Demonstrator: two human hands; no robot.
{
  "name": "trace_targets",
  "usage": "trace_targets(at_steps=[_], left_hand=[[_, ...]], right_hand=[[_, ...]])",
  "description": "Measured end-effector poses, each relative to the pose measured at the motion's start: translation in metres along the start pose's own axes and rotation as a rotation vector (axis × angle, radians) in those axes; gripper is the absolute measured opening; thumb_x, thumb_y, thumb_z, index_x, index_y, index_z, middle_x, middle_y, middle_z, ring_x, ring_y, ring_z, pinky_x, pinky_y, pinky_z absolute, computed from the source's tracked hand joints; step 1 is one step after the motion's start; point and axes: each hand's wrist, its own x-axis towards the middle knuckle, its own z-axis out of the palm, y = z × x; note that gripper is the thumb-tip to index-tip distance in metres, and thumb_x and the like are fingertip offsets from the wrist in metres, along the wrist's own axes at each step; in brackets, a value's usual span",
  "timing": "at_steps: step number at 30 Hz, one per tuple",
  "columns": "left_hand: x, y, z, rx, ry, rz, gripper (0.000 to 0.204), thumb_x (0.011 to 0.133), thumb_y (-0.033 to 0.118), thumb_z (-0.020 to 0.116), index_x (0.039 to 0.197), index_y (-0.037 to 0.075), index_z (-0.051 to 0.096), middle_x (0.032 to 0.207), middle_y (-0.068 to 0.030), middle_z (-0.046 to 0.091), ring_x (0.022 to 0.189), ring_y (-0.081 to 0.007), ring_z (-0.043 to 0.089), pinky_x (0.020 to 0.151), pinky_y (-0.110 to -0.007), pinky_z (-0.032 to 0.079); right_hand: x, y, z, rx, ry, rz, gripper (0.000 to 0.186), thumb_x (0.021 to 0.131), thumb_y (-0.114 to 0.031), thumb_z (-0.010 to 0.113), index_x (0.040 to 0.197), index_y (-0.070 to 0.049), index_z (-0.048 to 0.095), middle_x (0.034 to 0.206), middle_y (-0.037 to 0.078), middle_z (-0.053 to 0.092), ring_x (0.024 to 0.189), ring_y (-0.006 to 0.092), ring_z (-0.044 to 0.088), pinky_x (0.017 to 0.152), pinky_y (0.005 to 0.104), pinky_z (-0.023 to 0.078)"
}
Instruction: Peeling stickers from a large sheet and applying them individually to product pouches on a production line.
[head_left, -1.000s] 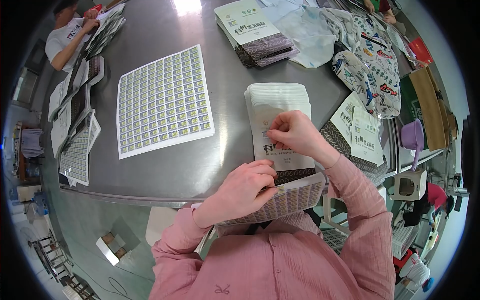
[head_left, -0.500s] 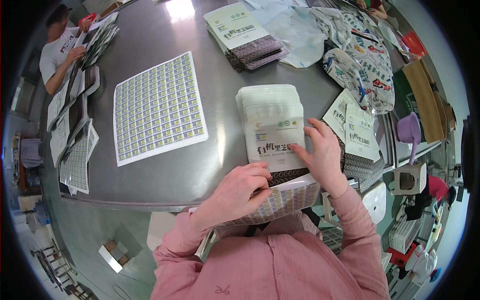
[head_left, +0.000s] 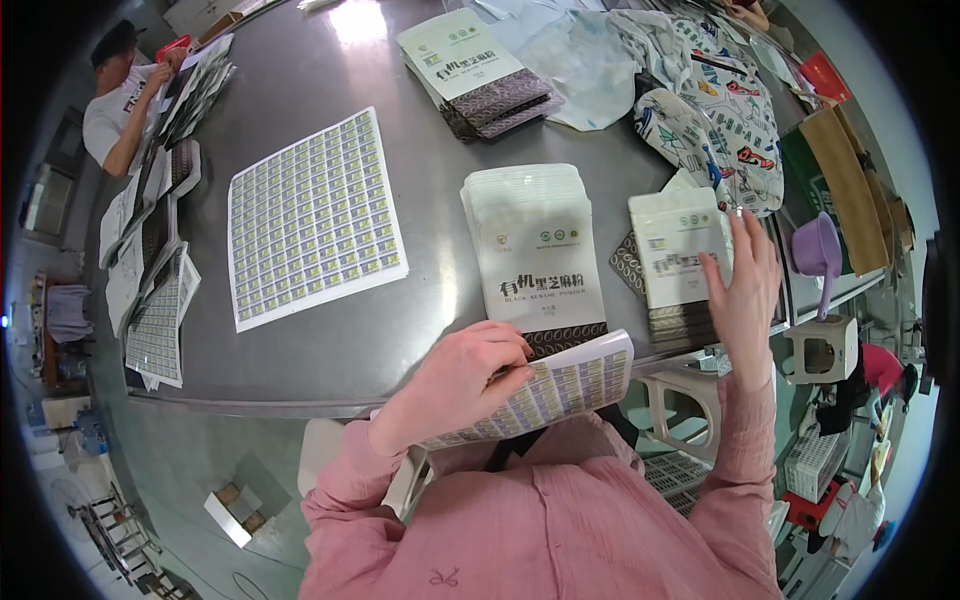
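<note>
My left hand [head_left: 455, 380] is closed on the edge of a curved sheet of small stickers [head_left: 575, 385] at the table's front edge. Just beyond the sheet lies a stack of white-and-dark flat pouches [head_left: 540, 250]; its top pouch shows no sticker below the small logo. On the right, my right hand [head_left: 745, 285] has its fingers apart at the right side of another pouch [head_left: 683, 245]. That pouch bears a small sticker at its upper left and lies on a pile of similar pouches. The thumb overlaps its face; whether it presses there I cannot tell.
Another sticker sheet [head_left: 315, 215] lies flat on the metal table [head_left: 430, 180]. More pouches [head_left: 475, 75] are at the back, beside a patterned cloth bag [head_left: 715, 120]. A purple scoop [head_left: 818, 250] hangs out at the right. Across the left side a co-worker [head_left: 120, 110] handles pouches.
My right hand has moved right from the middle stack, and a stickered pouch has gone from there onto the right pile. My left hand keeps its grip on the sticker sheet.
</note>
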Motion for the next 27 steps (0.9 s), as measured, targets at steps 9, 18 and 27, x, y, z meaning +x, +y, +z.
trace_targets(at_steps=[9,18,27], left_hand=[[0.010,0.004,-0.002,-0.058,-0.025,-0.048,0.015,0.095,0.010,0.072,0.099,-0.004,0.074,0.108,-0.0145,0.076,0.106,-0.0330,0.070,0.093,-0.043,0.055],[0.003,-0.015,-0.008,-0.080,-0.040,-0.123,0.016,0.091,0.009,0.073,0.101,-0.003,0.074,0.110,-0.0131,0.075,0.105,-0.0325,0.069,0.093,-0.042,0.056],[0.002,-0.017,-0.003,-0.046,-0.029,-0.043,0.016,0.092,0.011,0.073,0.100,-0.003,0.074,0.118,-0.0115,0.073,0.113,-0.0310,0.065,0.098,-0.042,0.054]], right_hand=[[-0.028,-0.106,-0.015,0.944,-0.326,-0.384,0.038,0.075,-0.011,0.086,0.112,-0.008,0.077,0.131,0.011,0.069,0.122,0.0329,0.066,0.100,0.0454,0.054],[-0.002,-0.116,-0.011,1.048,-0.108,-0.401,0.022,0.081,-0.008,0.078,0.103,-0.005,0.076,0.112,0.011,0.075,0.091,0.0237,0.075,0.073,0.0371,0.059],[0.064,-0.138,0.065,1.243,-1.093,0.377,0.019,0.094,-0.012,0.075,0.097,0.007,0.077,0.081,0.010,0.078,0.067,0.0135,0.074,0.062,0.0289,0.058]])
